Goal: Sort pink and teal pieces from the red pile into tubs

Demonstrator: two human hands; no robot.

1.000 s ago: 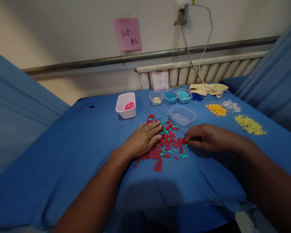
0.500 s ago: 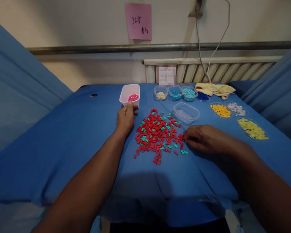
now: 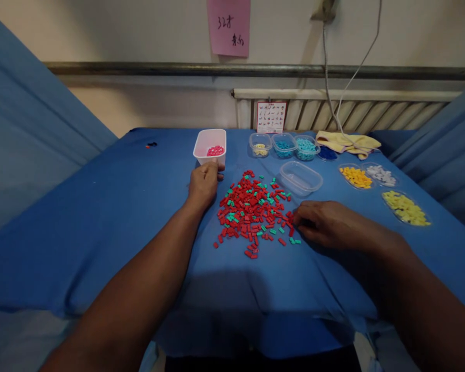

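Small oblong red bricks (image 3: 251,207), flecked with green ones (image 3: 292,241), lie in a loose heap on a blue sheet (image 3: 101,232). At its right edge, the right hand (image 3: 325,222) bunches its fingertips; whether they pinch a brick cannot be told. The left hand (image 3: 203,182), fingers curled, meets the near wall of a white box (image 3: 210,138), its grip unclear. Pink pieces (image 3: 216,150) lie inside.

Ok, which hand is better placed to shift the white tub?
Likely the left hand: it is at the near side of the tub, while the right hand is across the pile, farther away.
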